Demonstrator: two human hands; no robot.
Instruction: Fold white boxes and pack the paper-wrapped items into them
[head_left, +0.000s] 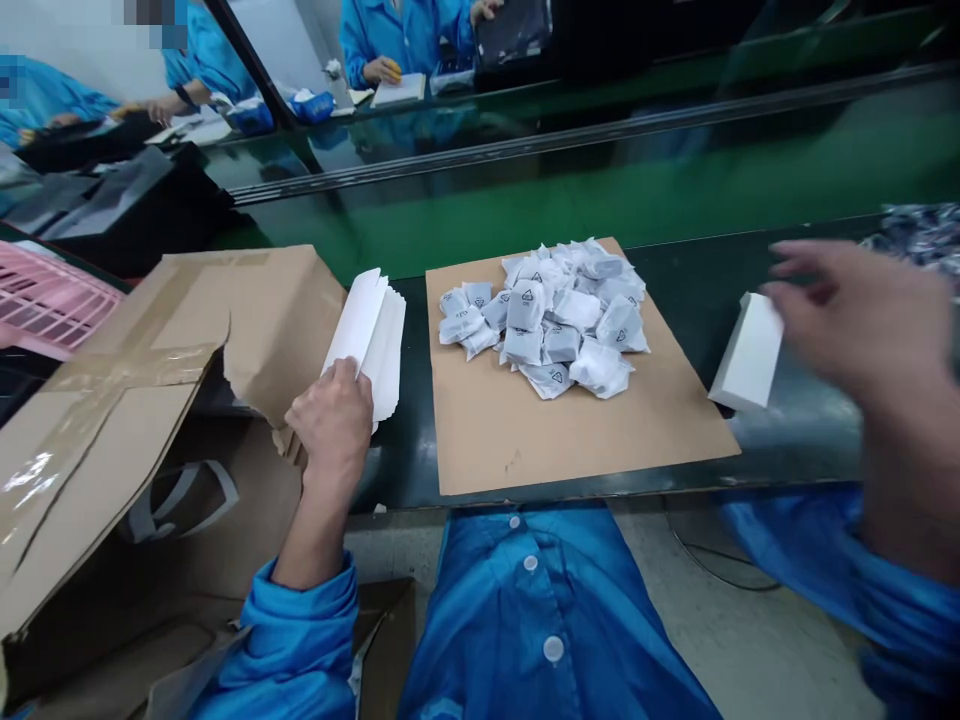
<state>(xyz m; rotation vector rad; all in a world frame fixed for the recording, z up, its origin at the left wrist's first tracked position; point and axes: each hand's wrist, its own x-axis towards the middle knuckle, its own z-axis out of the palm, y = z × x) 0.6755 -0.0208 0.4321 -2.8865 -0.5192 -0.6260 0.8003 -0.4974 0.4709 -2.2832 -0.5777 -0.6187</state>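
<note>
My left hand (334, 410) is closed on the lower end of a flat white carton (355, 322), the top one of a stack of flat folded cartons (388, 365). My right hand (870, 320) is blurred, with thumb and fingers apart, beside a folded-up white box (750, 358) that leans on the table. Whether the fingertips touch the box, I cannot tell. Between my hands, a pile of small white wrapped packets (559, 315) with printed marks lies on a flat cardboard sheet (517, 455).
An open, taped cardboard carton (157, 330) stands at the left, by a pink basket (52, 300). Shiny bagged items (919, 235) lie at the far right. A green ledge (465, 215) runs behind the dark table; people in blue sit beyond it.
</note>
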